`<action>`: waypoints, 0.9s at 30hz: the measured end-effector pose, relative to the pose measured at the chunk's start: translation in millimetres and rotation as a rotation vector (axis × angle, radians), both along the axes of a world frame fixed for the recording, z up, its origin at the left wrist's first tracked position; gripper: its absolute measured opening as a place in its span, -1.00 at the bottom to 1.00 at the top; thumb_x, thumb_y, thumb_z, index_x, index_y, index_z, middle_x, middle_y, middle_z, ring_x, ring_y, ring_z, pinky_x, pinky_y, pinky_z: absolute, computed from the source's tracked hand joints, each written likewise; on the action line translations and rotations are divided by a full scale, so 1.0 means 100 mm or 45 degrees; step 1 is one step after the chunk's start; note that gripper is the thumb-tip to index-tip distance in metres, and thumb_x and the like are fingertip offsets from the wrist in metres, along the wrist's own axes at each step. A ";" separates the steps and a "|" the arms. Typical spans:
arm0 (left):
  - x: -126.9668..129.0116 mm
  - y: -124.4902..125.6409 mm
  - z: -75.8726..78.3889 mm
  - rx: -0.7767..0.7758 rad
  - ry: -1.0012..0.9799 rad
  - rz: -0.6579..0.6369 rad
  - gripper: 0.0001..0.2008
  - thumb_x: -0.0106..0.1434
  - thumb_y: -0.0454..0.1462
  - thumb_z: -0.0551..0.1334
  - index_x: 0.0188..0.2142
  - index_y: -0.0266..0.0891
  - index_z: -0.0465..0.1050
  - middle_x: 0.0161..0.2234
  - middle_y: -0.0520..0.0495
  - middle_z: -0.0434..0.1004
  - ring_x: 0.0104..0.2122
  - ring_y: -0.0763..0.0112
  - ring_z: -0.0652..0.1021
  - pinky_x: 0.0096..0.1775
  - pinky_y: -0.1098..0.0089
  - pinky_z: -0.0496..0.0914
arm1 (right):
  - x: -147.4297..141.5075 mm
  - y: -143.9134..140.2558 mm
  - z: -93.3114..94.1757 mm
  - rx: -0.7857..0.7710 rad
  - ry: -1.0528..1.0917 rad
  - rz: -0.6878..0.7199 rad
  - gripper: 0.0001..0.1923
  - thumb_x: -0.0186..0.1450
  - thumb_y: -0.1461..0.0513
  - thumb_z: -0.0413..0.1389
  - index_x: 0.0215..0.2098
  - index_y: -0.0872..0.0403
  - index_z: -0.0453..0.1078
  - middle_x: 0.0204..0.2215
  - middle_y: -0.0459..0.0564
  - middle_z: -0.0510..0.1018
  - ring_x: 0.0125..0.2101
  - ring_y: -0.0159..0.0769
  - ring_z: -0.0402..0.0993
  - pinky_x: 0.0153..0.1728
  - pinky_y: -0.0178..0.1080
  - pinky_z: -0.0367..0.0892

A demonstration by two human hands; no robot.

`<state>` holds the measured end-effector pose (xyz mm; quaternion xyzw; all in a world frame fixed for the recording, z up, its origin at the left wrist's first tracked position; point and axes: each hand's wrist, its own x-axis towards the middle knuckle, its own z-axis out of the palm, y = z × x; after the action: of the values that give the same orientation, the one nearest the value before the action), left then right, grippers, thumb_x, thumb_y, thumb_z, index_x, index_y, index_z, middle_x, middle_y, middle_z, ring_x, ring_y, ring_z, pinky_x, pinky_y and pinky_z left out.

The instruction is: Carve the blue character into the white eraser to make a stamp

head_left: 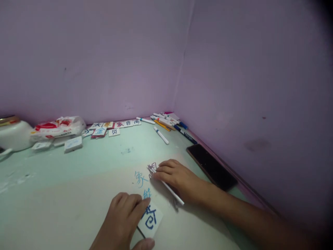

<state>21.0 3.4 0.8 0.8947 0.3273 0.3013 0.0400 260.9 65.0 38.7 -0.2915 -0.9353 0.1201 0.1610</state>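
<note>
**Copying characters onto the sheet, card by card**

All places here are given relative to the paper sheet [78, 208] on the green table [109, 152]. Far beyond its left end stand a white pot [14, 135] and a plastic bag [58, 126], then a row of character cards [114, 126]. On the sheet's near part, the left hand [122, 222] presses one card [151, 218] flat, fingers together on its left edge, thumb at its lower corner. Above this card, three characters [143, 178] are already written; the third looks in progress under the pen tip. The right hand [177, 178] has its fingers clamped on a white marker [168, 187], whose barrel sticks out behind them. Beyond the sheet's right end lie spare markers [166, 123] and a dark phone [212, 166]. Many cards seem not yet copied.
</note>
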 end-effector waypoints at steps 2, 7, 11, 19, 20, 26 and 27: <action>0.00 0.01 -0.03 -0.015 0.037 0.042 -0.53 0.20 -0.05 0.23 0.04 -0.17 0.30 -0.20 -0.14 0.48 -0.27 0.19 0.47 -0.19 0.19 0.38 | -0.07 0.09 0.06 0.015 -0.091 0.017 -0.65 0.27 0.39 0.03 0.02 0.10 0.40 -0.05 0.12 0.54 -0.01 -0.13 0.36 0.04 -0.09 0.19; -0.01 0.05 -0.22 0.154 -0.007 0.033 -0.47 0.30 0.12 -0.02 0.02 -0.19 0.31 -0.28 -0.12 0.47 -0.34 0.25 0.46 -0.23 0.22 0.32 | -0.12 0.38 0.14 -0.075 -0.245 -0.071 -0.56 0.21 0.42 0.10 0.03 0.00 0.42 -0.03 -0.03 0.55 -0.02 -0.25 0.40 0.06 -0.21 0.18; -0.03 0.10 -0.37 0.187 0.019 0.054 -0.46 0.33 0.12 -0.10 0.01 -0.18 0.33 -0.31 -0.09 0.46 -0.37 0.29 0.45 -0.25 0.24 0.30 | -0.03 0.89 0.21 -0.074 -0.269 -0.448 -0.63 0.30 0.38 0.05 0.05 0.03 0.39 -0.06 -0.02 0.55 -0.07 -0.28 0.46 -0.05 -0.25 0.32; -0.02 0.08 -0.37 0.102 0.031 0.029 -0.45 0.32 0.13 -0.07 0.01 -0.20 0.33 -0.34 -0.11 0.44 -0.40 0.29 0.41 -0.26 0.23 0.31 | 0.15 1.80 0.19 -0.110 -0.493 -1.146 -0.68 0.36 0.16 0.08 0.04 0.09 0.33 0.00 0.07 0.43 -0.11 -0.20 0.45 -0.13 -0.06 0.41; -0.02 0.08 -0.36 0.085 0.031 0.016 -0.45 0.31 0.13 -0.04 0.02 -0.20 0.33 -0.33 -0.11 0.45 -0.39 0.29 0.41 -0.27 0.23 0.30 | 0.15 1.83 0.17 -0.119 -0.512 -1.174 -0.68 0.36 0.16 0.08 0.04 0.09 0.32 0.00 0.08 0.43 -0.11 -0.20 0.45 -0.13 -0.06 0.41; -0.01 0.07 -0.25 0.081 -0.037 -0.043 -0.47 0.31 0.09 0.01 0.03 -0.27 0.28 -0.30 -0.13 0.42 -0.36 0.27 0.41 -0.27 0.21 0.30 | 0.11 1.84 0.15 -0.141 -0.552 -1.223 -0.68 0.36 0.16 0.08 0.04 0.10 0.33 0.00 0.08 0.43 -0.11 -0.20 0.44 -0.13 -0.06 0.41; -0.01 0.06 -0.23 0.068 -0.038 -0.049 -0.48 0.30 0.08 0.03 0.04 -0.27 0.27 -0.29 -0.13 0.42 -0.36 0.26 0.40 -0.28 0.20 0.30 | 0.11 1.82 0.16 -0.148 -0.551 -1.221 -0.68 0.36 0.16 0.08 0.04 0.09 0.33 0.00 0.08 0.43 -0.11 -0.20 0.45 -0.13 -0.06 0.41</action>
<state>20.5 9.5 -22.1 0.8970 0.3012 0.3225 0.0267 271.7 247.3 54.9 -0.7132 -0.7005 0.0216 -0.0151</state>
